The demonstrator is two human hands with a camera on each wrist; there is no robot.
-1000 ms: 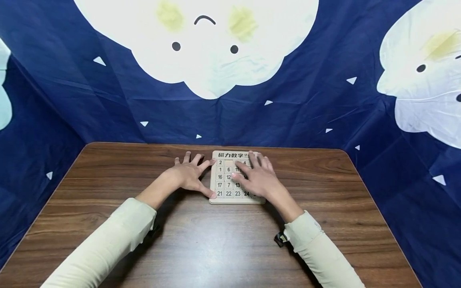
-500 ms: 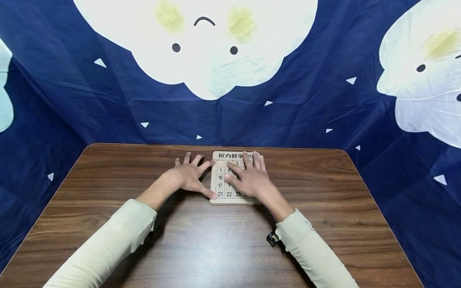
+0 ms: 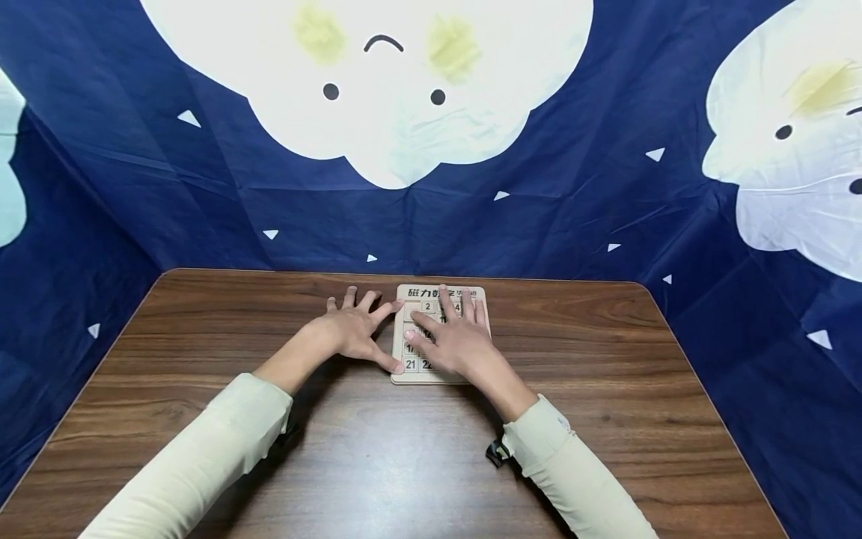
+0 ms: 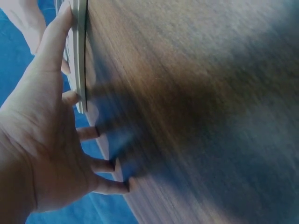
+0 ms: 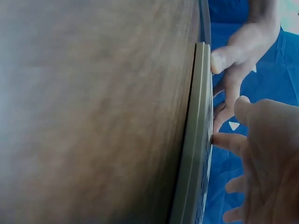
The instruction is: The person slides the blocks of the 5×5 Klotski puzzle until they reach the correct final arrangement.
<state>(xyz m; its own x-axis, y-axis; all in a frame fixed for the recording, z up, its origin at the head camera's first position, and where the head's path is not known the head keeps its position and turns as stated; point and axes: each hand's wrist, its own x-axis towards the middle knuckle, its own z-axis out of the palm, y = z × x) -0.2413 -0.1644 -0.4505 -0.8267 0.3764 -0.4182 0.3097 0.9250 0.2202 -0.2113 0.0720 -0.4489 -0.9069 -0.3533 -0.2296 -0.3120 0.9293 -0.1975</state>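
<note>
A pale wooden number slide puzzle (image 3: 412,379) lies flat near the table's far side, with Chinese characters along its top. My left hand (image 3: 346,332) is spread beside it, thumb and index fingertips pressing on its left edge. The other left fingers reach past the puzzle's side in the left wrist view. Over the board is my right hand (image 3: 463,346), its index fingertip on the left column near the upper corner. The number 2 tile (image 3: 427,306) sits in the top row's second column. My right hand covers many tiles. In the right wrist view, that index finger (image 5: 228,141) touches the puzzle's face.
The brown wood-grain table (image 3: 397,464) has rounded far corners. Behind and beside it hangs a dark blue cloth (image 3: 222,202) printed with white clouds and small triangles. A dark device (image 3: 497,453) is worn at the right wrist.
My right hand has moved left across the puzzle, index finger going from the top row's middle to the left column. The 2 tile has shifted one column right. My left hand stays put.
</note>
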